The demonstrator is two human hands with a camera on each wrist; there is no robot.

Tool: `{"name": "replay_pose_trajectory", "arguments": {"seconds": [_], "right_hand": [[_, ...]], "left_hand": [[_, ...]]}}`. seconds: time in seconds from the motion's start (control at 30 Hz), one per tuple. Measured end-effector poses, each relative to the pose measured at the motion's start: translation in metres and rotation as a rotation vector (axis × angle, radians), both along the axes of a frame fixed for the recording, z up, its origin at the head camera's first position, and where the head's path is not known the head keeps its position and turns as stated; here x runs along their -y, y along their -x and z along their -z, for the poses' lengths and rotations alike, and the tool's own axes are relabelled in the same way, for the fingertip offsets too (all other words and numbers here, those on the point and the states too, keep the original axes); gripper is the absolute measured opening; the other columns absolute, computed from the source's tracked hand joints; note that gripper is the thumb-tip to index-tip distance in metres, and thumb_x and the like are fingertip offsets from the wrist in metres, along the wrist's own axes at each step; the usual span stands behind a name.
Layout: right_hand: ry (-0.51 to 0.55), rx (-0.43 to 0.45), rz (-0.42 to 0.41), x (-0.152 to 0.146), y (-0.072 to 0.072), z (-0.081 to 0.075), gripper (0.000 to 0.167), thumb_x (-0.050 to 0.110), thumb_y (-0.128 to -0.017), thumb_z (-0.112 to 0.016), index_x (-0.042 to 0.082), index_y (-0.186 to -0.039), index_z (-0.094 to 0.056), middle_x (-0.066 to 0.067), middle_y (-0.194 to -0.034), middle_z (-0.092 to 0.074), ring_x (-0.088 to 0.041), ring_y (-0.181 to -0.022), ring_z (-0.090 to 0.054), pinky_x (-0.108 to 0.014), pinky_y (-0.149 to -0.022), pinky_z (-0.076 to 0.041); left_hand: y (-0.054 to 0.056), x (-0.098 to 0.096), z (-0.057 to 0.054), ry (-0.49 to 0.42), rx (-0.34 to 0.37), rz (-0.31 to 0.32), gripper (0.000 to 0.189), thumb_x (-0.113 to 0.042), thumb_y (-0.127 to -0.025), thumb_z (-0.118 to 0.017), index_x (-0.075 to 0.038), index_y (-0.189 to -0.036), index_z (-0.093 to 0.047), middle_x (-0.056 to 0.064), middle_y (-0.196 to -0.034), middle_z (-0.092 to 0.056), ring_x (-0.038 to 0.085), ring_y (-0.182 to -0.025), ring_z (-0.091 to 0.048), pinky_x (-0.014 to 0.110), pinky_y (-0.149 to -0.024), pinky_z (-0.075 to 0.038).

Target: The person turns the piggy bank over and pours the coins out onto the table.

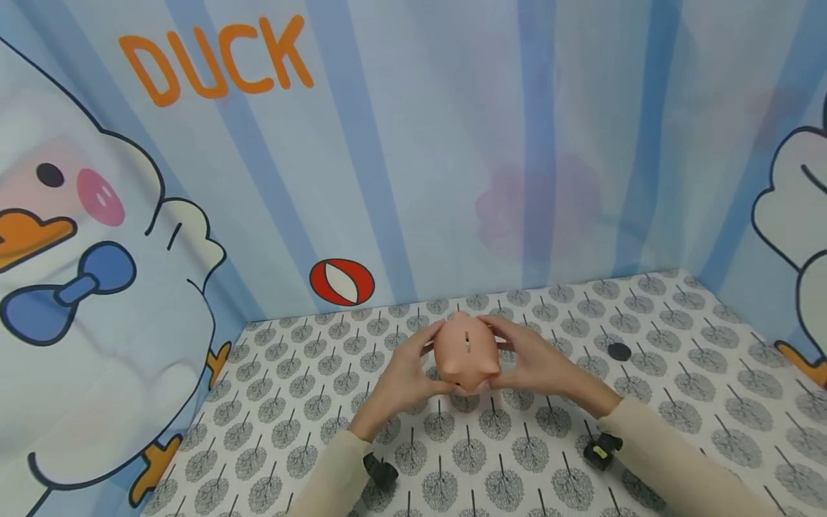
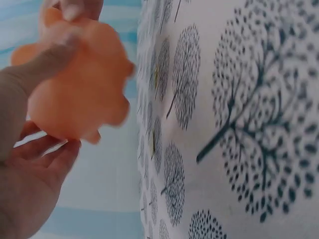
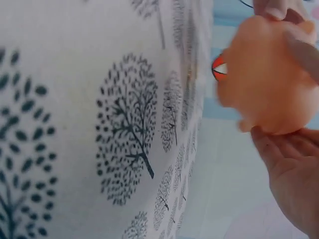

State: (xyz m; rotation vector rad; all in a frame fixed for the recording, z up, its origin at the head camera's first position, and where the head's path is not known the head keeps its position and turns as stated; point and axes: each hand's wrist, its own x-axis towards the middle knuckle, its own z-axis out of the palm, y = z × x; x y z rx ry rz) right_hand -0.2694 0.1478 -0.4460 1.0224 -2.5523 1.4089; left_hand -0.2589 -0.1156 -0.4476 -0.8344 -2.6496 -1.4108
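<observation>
A peach-orange piggy bank (image 1: 466, 348) with a coin slot on its upper side is gripped between both hands, near the middle of the table. My left hand (image 1: 408, 370) holds its left side, thumb on the near end and fingers round the far end. On the opposite side my right hand (image 1: 535, 360) grips it the same way. In the left wrist view the piggy bank (image 2: 84, 79) has its stubby feet towards the cloth, with a gap between. The right wrist view shows its rounded flank (image 3: 271, 74) under the right thumb.
A small black disc (image 1: 619, 351) lies on the tree-patterned tablecloth (image 1: 468, 452), right of the hands. Behind the table hangs a pale blue striped curtain (image 1: 446, 143) with printed ducks and the word DUCK. Black wrist cameras sit on both wrists.
</observation>
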Motion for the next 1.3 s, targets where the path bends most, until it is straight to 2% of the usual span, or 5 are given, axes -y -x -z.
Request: {"name": "replay_pose_trajectory", "arguments": {"seconds": [0.4, 0.67, 0.9, 1.1, 1.3], "right_hand": [[-0.005, 0.071, 0.029, 0.002, -0.003, 0.004, 0.109, 0.027, -0.073, -0.098, 0.008, -0.161, -0.037, -0.018, -0.164, -0.045, -0.042, -0.144, -0.054, -0.055, -0.118, -0.051], [-0.008, 0.061, 0.016, 0.001, -0.008, 0.006, 0.111, 0.022, -0.073, -0.097, 0.007, -0.163, -0.034, -0.018, -0.165, -0.043, -0.044, -0.144, -0.053, -0.057, -0.119, -0.05], [-0.004, 0.077, 0.011, -0.002, -0.009, 0.002, 0.114, 0.032, -0.076, -0.096, 0.005, -0.164, -0.029, -0.022, -0.166, -0.04, -0.046, -0.141, -0.056, -0.058, -0.115, -0.053], [0.029, 0.105, 0.0, -0.004, -0.009, 0.002, 0.112, 0.035, -0.077, -0.095, 0.01, -0.165, -0.03, -0.019, -0.166, -0.041, -0.044, -0.141, -0.056, -0.057, -0.115, -0.054], [-0.014, 0.093, 0.049, -0.001, -0.005, 0.005, 0.111, 0.039, -0.077, -0.095, 0.009, -0.164, -0.032, -0.018, -0.163, -0.045, -0.042, -0.139, -0.059, -0.056, -0.114, -0.055]], "left_hand": [[-0.001, 0.002, -0.001, 0.044, -0.028, 0.024, 0.108, -0.012, -0.078, -0.095, -0.018, -0.166, -0.033, 0.004, -0.167, -0.043, 0.027, -0.152, -0.048, 0.037, -0.123, -0.048], [-0.008, 0.0, -0.005, 0.155, -0.114, -0.029, 0.108, -0.024, -0.076, -0.097, -0.023, -0.165, -0.035, 0.006, -0.168, -0.042, 0.032, -0.152, -0.046, 0.057, -0.123, -0.047], [-0.011, 0.001, -0.012, 0.164, -0.147, -0.066, 0.106, -0.029, -0.074, -0.097, -0.026, -0.164, -0.04, 0.009, -0.168, -0.042, 0.036, -0.155, -0.04, 0.067, -0.124, -0.039], [-0.008, 0.003, -0.011, 0.083, -0.129, -0.065, 0.106, -0.032, -0.072, -0.099, -0.029, -0.162, -0.043, 0.001, -0.167, -0.045, 0.032, -0.155, -0.041, 0.065, -0.126, -0.038], [0.006, 0.004, -0.005, 0.061, -0.083, 0.021, 0.099, -0.018, -0.078, -0.095, -0.019, -0.162, -0.042, 0.002, -0.163, -0.049, 0.027, -0.148, -0.052, 0.048, -0.123, -0.049]]}}
